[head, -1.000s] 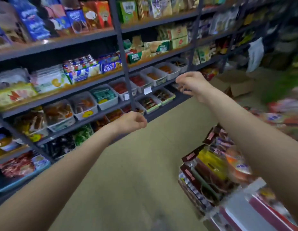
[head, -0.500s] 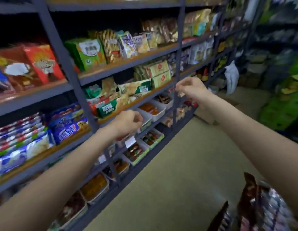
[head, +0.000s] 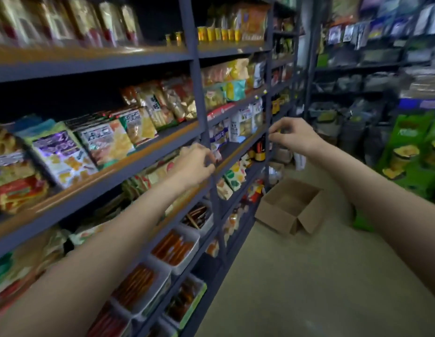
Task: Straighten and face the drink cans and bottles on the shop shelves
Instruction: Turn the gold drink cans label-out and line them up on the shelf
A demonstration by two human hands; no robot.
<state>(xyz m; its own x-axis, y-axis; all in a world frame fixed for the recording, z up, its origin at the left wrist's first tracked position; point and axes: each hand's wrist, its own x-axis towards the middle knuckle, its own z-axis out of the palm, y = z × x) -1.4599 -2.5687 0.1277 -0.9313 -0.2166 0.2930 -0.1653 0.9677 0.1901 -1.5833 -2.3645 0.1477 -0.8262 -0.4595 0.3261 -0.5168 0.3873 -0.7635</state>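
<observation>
My left hand (head: 197, 164) hovers with loosely curled fingers in front of the edge of a grey shelf (head: 148, 164) stacked with snack packets, and it holds nothing. My right hand (head: 293, 136) is raised further along the aisle near a shelf upright, fingers loosely bent and empty. Just beyond and below it, dark bottles or cans with yellow labels (head: 259, 152) stand on a lower shelf. A row of small yellow bottles (head: 216, 34) lines the top shelf. The picture is blurred, so how they face is unclear.
Grey shelving runs along the left with snack packets (head: 102, 139) and white trays of sweets (head: 175, 246) low down. An open cardboard box (head: 289, 207) sits on the floor ahead. Green display stands (head: 411, 152) and more shelves are at the right.
The view has moved along the aisle and tilted up to higher shelves. Both hands stay raised ahead, empty. The cardboard box is now closer.
</observation>
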